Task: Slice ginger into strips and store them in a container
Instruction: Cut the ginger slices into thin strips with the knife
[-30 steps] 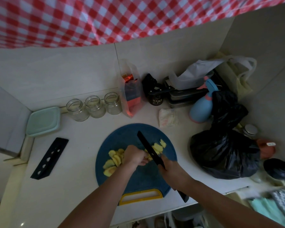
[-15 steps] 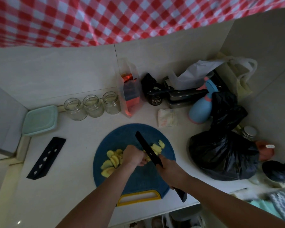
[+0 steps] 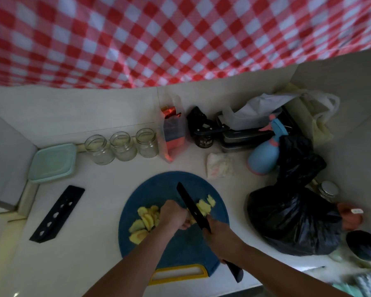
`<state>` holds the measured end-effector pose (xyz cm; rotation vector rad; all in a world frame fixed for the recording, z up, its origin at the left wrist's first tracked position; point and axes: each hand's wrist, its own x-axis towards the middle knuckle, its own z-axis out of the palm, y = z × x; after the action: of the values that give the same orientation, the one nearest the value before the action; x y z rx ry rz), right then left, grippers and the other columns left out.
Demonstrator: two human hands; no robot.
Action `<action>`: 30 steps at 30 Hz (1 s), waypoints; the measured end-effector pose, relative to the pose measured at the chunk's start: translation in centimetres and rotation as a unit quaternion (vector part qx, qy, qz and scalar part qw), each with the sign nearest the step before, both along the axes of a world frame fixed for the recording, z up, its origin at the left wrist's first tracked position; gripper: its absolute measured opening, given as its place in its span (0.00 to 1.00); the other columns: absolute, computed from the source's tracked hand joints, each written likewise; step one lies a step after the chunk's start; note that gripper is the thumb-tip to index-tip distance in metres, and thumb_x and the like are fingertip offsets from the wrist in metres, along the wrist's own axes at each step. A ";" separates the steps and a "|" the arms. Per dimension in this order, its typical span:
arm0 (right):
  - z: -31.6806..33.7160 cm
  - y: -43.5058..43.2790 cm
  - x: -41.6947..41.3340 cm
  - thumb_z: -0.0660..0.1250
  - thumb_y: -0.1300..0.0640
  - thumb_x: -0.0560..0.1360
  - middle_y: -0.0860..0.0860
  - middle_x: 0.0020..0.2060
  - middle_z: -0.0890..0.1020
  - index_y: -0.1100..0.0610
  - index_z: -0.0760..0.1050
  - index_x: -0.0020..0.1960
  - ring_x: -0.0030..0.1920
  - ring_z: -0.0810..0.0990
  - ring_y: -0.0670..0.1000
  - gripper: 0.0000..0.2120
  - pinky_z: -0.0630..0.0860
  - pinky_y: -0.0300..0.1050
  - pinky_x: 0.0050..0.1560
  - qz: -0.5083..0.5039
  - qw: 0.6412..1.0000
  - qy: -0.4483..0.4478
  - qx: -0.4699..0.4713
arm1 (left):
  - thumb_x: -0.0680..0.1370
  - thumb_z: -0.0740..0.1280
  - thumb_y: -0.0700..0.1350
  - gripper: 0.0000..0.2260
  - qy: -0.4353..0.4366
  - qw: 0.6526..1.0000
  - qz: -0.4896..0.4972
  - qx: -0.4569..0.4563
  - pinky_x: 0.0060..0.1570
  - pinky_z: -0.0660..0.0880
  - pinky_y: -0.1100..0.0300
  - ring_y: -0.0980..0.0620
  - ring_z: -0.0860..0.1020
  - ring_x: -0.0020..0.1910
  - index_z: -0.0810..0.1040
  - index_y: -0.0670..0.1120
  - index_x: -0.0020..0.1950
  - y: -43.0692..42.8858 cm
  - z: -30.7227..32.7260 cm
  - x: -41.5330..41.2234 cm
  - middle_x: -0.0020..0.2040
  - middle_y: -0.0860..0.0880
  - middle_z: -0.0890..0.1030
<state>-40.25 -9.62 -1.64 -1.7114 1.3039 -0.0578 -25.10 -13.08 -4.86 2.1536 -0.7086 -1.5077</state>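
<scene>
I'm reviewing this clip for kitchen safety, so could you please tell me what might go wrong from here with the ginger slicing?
The left hand holds the ginger piece right against the blade of the knife gripped by the right hand; a slip could nick its fingers.
The scene is dim, so the cut line may be hard to see.
The cutting board lies near the front edge of the counter; hard pressure might shift it.
</scene>
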 end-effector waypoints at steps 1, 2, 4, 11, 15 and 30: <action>-0.1 0.1 0.0 0.53 0.59 0.81 0.48 0.33 0.71 0.57 0.64 0.50 0.28 0.68 0.42 0.03 0.65 0.35 0.26 -0.001 1.000 0.000 -0.002 | 0.76 0.66 0.36 0.06 -0.001 1.000 0.000 0.000 0.33 0.81 0.55 0.46 0.81 0.30 0.78 0.34 0.40 0.0 0.1 -0.1 0.34 0.39 0.81; -0.2 0.1 0.1 0.53 0.59 0.81 0.48 0.32 0.71 0.57 0.64 0.51 0.27 0.68 0.42 0.03 0.65 0.35 0.26 -0.002 1.000 -0.001 -0.005 | 0.76 0.67 0.36 0.06 -0.001 1.000 0.000 0.002 0.33 0.81 0.54 0.47 0.81 0.29 0.78 0.34 0.40 0.1 0.2 -0.1 0.34 0.39 0.81; -0.4 0.3 0.2 0.52 0.59 0.82 0.47 0.32 0.71 0.56 0.63 0.52 0.27 0.68 0.42 0.02 0.65 0.35 0.25 -0.004 1.000 0.000 -0.011 | 0.75 0.67 0.36 0.06 -0.004 1.000 0.000 0.000 0.33 0.80 0.55 0.47 0.81 0.30 0.78 0.34 0.42 0.1 0.4 -0.1 0.34 0.39 0.81; -1.6 0.1 1.0 0.53 0.59 0.81 0.46 0.34 0.71 0.53 0.61 0.50 0.30 0.69 0.42 0.02 0.67 0.35 0.29 -0.002 1.000 0.021 -0.020 | 0.75 0.66 0.37 0.07 -0.021 0.999 -0.018 -0.036 0.35 0.81 0.54 0.46 0.82 0.33 0.80 0.33 0.44 0.6 1.2 -0.4 0.35 0.39 0.82; -1.9 0.4 1.2 0.53 0.58 0.81 0.46 0.37 0.73 0.52 0.62 0.52 0.33 0.70 0.42 0.01 0.68 0.33 0.31 0.001 0.999 0.026 -0.024 | 0.76 0.65 0.36 0.04 -0.022 0.999 -0.013 -0.039 0.35 0.81 0.54 0.45 0.82 0.35 0.78 0.36 0.43 0.8 1.1 -0.6 0.37 0.39 0.81; -2.5 1.1 -0.4 0.57 0.55 0.80 0.46 0.36 0.74 0.48 0.60 0.59 0.30 0.73 0.42 0.09 0.69 0.32 0.26 -0.099 0.995 -0.016 -0.002 | 0.77 0.64 0.33 0.07 0.056 0.997 0.042 -0.025 0.24 0.76 0.64 0.48 0.77 0.32 0.74 0.33 0.55 1.3 1.9 -0.7 0.36 0.41 0.76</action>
<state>-40.61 -8.49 -4.10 -1.5742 1.4456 -0.2032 -25.78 -11.75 -3.00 2.0189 -0.6032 -1.5372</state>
